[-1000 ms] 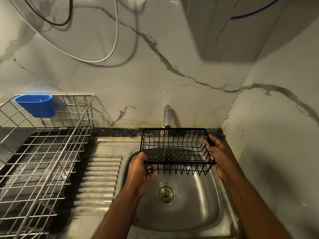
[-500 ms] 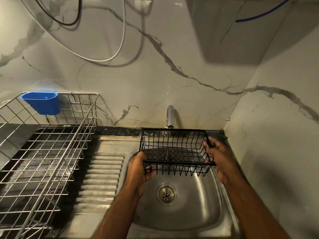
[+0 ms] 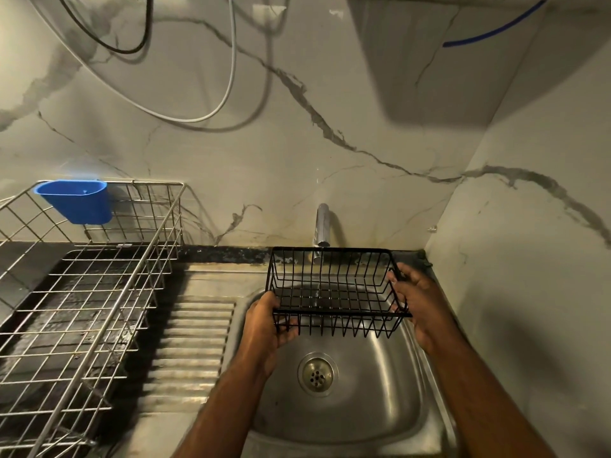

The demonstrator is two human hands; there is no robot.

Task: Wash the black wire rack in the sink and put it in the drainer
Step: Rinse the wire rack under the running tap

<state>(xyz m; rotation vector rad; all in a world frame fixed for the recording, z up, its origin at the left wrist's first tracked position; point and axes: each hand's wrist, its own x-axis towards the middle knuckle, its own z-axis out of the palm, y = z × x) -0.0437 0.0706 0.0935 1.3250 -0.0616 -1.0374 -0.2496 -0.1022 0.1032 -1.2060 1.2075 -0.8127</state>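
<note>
Marble-veined wall panels are filling the upper half of the frame, with cables looping across the top, and a steel sink (image 3: pixel 390 421) is sitting at lower centre. We are holding the black wire rack (image 3: pixel 334 290) above the basin, right under the tap (image 3: pixel 322 228) at centre frame, open side up and tipped a little toward us. A thin stream of water seems to be running through its wires, though it is faint.

What worries us from here: the rack is wet and the wires are thin, so a loose hold could be letting it slide and drop into the basin. Carrying it across to the drainer (image 3: pixel 99 292) at the left of the frame, we could be catching its prongs on the drainer's wire wall near the blue cup (image 3: pixel 77 201).

Our left hand (image 3: pixel 267 322) is wrapping the near left corner, fingers curled under the bottom edge and thumb on the rim, clasped on the wire. Our right hand (image 3: pixel 416 302) is gripping the right end wall, fingers hooked over its upper wires. Both forearms are reaching up from the bottom edge, converging on the rack.
</note>
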